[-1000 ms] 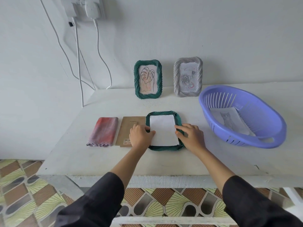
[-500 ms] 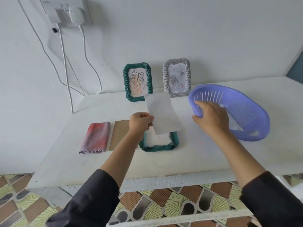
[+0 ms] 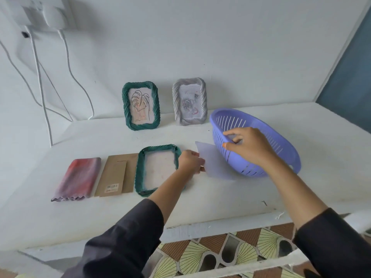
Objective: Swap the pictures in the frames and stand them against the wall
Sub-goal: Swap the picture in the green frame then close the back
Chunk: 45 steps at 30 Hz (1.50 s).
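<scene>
Here the left hand (image 3: 191,162) pinches the near left edge of a white sheet (image 3: 213,160), holding it tilted just above the table (image 3: 200,199) between the lying green frame (image 3: 157,169) and the purple basket (image 3: 257,143). Its fingertips are hidden behind the paper. The right hand (image 3: 249,146) grips the basket's left rim, thumb on the outer wall and fingers curled over to the inside. That hand covers whatever lies in the basket.

The lying frame sits face down, its back open, near the middle of the front edge. A cardboard backing (image 3: 116,175) touches its left side. The sheet's visible face looks blank.
</scene>
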Each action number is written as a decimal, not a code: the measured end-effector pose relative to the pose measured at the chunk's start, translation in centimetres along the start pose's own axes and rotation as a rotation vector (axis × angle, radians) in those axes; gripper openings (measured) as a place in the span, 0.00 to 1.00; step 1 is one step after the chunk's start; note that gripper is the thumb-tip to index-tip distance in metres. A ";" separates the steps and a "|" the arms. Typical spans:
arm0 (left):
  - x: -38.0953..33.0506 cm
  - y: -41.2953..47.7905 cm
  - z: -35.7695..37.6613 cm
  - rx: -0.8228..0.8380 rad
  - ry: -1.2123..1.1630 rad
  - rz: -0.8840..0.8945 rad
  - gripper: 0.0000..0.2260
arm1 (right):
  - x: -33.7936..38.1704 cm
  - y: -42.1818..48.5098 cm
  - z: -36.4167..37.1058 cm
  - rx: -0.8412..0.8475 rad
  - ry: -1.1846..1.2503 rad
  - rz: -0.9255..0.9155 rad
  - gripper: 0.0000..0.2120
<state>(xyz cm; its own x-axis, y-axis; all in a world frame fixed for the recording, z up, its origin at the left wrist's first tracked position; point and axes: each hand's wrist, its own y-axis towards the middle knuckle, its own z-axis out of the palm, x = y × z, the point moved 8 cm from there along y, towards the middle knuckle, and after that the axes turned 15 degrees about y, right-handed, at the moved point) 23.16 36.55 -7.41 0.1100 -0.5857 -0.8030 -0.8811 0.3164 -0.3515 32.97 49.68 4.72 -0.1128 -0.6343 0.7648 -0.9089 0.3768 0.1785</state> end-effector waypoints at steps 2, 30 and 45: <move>-0.2 0.5 0.4 -0.025 0.023 -0.005 0.10 | -0.1 0.2 0.0 0.010 0.011 -0.009 0.15; -6.7 0.1 -0.6 -0.159 0.128 0.291 0.18 | -12.8 2.9 0.3 0.301 -0.489 0.691 0.27; -8.0 -1.8 -3.0 -0.289 -0.029 0.330 0.16 | -6.2 3.4 -4.2 -0.135 -0.256 0.324 0.04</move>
<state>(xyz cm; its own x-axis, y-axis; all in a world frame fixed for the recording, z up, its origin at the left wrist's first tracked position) 22.51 38.40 1.14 -0.1893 -0.4656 -0.8645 -0.9632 0.2589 0.0715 32.29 57.68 3.21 -0.4952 -0.6089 0.6197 -0.7512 0.6584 0.0466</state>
